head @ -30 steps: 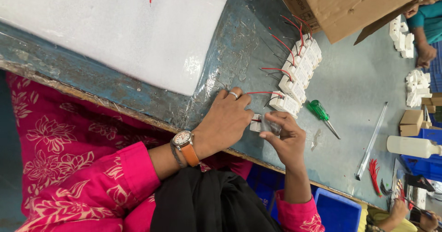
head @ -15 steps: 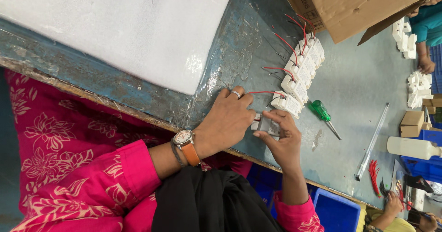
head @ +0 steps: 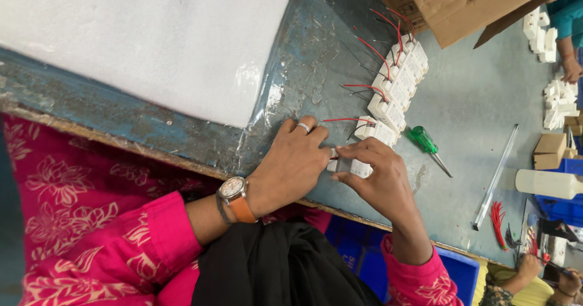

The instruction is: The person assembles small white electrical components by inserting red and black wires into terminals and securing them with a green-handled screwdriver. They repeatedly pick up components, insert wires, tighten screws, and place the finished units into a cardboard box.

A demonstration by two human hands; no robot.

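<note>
1. Hands: your left hand (head: 290, 163) and your right hand (head: 376, 175) both close on one small white module (head: 352, 167) at the near edge of the counter (head: 480, 99). The fingers pinch it from two sides, and it rests low, just above or on the surface; I cannot tell which.
2. Done part: a row of white modules with red wires (head: 395, 84) lies beside your hands and runs away toward the cardboard box (head: 461, 2). I judge these as the finished pieces.
3. Piece in work: whether the module between your hands already has its wire is hidden by your fingers.
4. Left part: how many pieces wait is not visible. The green screwdriver (head: 425, 142) lies untouched just beside the row, and loose red wires (head: 498, 215) lie further right.
</note>
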